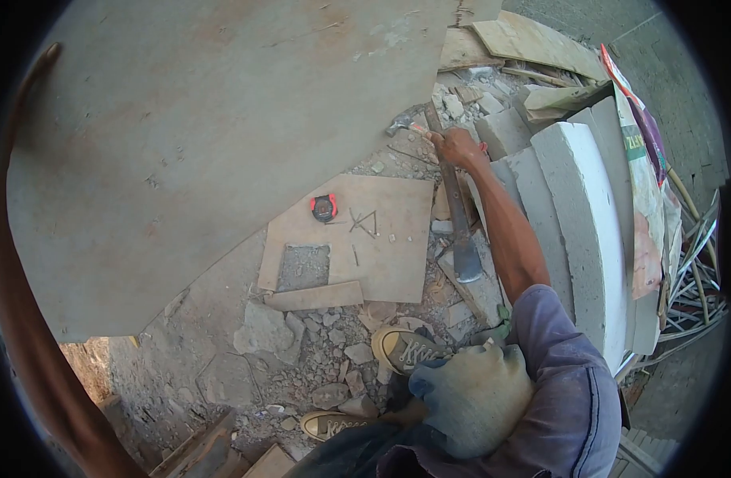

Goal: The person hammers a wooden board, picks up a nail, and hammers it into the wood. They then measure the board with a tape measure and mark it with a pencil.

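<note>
My right hand (458, 148) is closed round the handle of a claw hammer (402, 121), whose head points left beside the edge of a large grey board (214, 135). Under that hand lies a long tool with a flat metal blade (466, 261). At the far left my left hand (45, 64) grips the board by its edge; a finger shows on its face and the rest is dim. Below the board, a smaller plywood sheet (389, 215) with a square cut-out bears a red and black tape measure (324, 208) and several nails (365, 224).
Thick grey-white blocks (580, 215) stand in a row at the right, with a printed sack (640, 159) against them. Broken rubble (266, 331) covers the ground round my shoes (409, 349). Wood offcuts (540, 44) lie at the top right, thin strips (696, 279) at the far right.
</note>
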Available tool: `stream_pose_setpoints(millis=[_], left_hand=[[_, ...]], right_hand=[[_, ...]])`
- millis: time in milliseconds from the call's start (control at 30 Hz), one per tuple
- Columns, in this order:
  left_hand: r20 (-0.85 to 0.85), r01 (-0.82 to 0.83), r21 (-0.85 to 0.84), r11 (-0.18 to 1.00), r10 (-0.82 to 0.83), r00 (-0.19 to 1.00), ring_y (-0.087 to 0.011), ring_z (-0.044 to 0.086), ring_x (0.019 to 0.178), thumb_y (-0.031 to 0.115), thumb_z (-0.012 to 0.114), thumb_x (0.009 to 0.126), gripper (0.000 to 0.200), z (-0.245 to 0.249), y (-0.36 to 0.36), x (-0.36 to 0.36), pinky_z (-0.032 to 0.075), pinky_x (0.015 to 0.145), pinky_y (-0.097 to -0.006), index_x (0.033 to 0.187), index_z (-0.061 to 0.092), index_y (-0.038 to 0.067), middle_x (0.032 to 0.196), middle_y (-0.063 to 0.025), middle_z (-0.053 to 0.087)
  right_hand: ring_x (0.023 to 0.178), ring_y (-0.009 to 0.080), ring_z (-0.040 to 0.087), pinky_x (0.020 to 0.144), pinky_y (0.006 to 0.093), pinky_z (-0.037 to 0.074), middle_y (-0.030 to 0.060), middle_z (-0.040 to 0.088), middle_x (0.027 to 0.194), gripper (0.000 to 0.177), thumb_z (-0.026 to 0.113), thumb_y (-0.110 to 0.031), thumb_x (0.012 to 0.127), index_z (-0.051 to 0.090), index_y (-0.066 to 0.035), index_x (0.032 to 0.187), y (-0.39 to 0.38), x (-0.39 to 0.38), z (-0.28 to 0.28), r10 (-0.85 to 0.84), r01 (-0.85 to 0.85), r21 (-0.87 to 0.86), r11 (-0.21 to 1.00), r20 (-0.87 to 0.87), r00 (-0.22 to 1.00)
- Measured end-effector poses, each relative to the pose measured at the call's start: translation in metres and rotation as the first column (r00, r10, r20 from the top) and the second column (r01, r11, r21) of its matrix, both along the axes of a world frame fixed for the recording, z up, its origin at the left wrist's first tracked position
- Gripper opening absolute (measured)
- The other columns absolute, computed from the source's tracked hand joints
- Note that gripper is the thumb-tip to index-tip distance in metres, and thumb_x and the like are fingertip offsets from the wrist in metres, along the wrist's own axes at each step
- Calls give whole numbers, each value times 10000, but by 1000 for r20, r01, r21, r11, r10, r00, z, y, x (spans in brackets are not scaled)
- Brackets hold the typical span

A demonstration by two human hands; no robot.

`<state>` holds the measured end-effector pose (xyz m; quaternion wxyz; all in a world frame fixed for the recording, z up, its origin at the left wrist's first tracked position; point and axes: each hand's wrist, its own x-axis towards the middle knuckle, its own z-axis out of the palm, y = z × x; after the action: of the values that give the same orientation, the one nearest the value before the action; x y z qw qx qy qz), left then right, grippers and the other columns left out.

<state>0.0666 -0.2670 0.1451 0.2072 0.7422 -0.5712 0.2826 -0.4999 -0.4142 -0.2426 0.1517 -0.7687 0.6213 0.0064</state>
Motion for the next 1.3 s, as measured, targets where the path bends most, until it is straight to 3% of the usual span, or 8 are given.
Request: stream_pose_setpoints(millis=[133, 500, 733, 833, 1000, 1033, 1133, 1300], left_hand=[[56, -26, 32, 999, 24, 998, -306, 566, 715, 672, 845, 519, 808, 0, -7, 9, 474, 696, -445, 786, 602, -52, 771, -167, 625], [94, -64, 10, 998, 63, 994, -378, 616, 886, 712, 813, 527, 958, 0, 4, -11, 491, 809, -479, 962, 626, -122, 941, -256, 653], [-126, -112, -130, 985, 95, 987, -383, 613, 963, 674, 831, 535, 1020, -6, 36, -66, 496, 863, -471, 1059, 601, -170, 1019, -293, 643], [131, 8, -169, 986, 14, 991, -385, 623, 954, 603, 852, 565, 981, -15, 51, -77, 509, 865, -465, 1089, 592, -185, 1014, -297, 650], [92, -82, -209, 974, 103, 990, -382, 625, 943, 594, 855, 567, 966, -15, 60, -88, 511, 857, -464, 1078, 597, -183, 1005, -292, 653], [86, -89, -213, 973, 109, 990, -381, 626, 941, 593, 856, 567, 963, -17, 62, -88, 511, 856, -464, 1076, 598, -183, 1003, -291, 653], [74, -93, -215, 972, 111, 991, -379, 628, 934, 588, 857, 567, 954, -20, 61, -91, 512, 851, -463, 1069, 601, -183, 997, -289, 655], [49, -98, -220, 970, 112, 993, -376, 630, 922, 579, 860, 569, 939, -22, 62, -95, 514, 843, -461, 1058, 607, -181, 988, -284, 658]], right_hand=[[673, 374, 649, 664, 466, 506, 265, 614, 695, 715, 488, -579, 931, 600, 100, 737, 2, -8, -23, 37, -47, -169, 985, -63, 997], [542, 190, 526, 483, 403, 420, 135, 581, 699, 682, 511, -624, 904, 649, 41, 834, -16, 2, 31, -247, 186, 405, 895, 103, 964], [666, 315, 638, 610, 438, 518, 202, 650, 839, 693, 418, -590, 953, 616, 58, 1098, -25, 5, 28, -142, 166, 386, 907, -91, 986], [664, 307, 645, 589, 425, 502, 215, 652, 851, 681, 396, -573, 964, 627, 60, 1067, -34, 9, 38, 12, 27, 334, 942, -113, 993], [526, 220, 534, 561, 438, 454, 96, 543, 545, 699, 376, -603, 952, 570, -19, 621, -52, 18, 50, 155, -29, 321, 946, -371, 916], [569, 312, 597, 548, 475, 428, 165, 612, 669, 658, 384, -554, 963, 663, 42, 946, -44, 25, 62, 195, -68, 331, 941, -368, 909], [578, 325, 617, 562, 468, 445, 158, 625, 672, 673, 397, -560, 961, 655, 57, 889, -41, 49, 83, 136, 133, 447, 885, -520, 843], [707, 355, 681, 587, 489, 504, 221, 659, 797, 702, 429, -586, 946, 650, 76, 872, -28, 14, 42, 72, 20, 283, 959, -310, 948]])
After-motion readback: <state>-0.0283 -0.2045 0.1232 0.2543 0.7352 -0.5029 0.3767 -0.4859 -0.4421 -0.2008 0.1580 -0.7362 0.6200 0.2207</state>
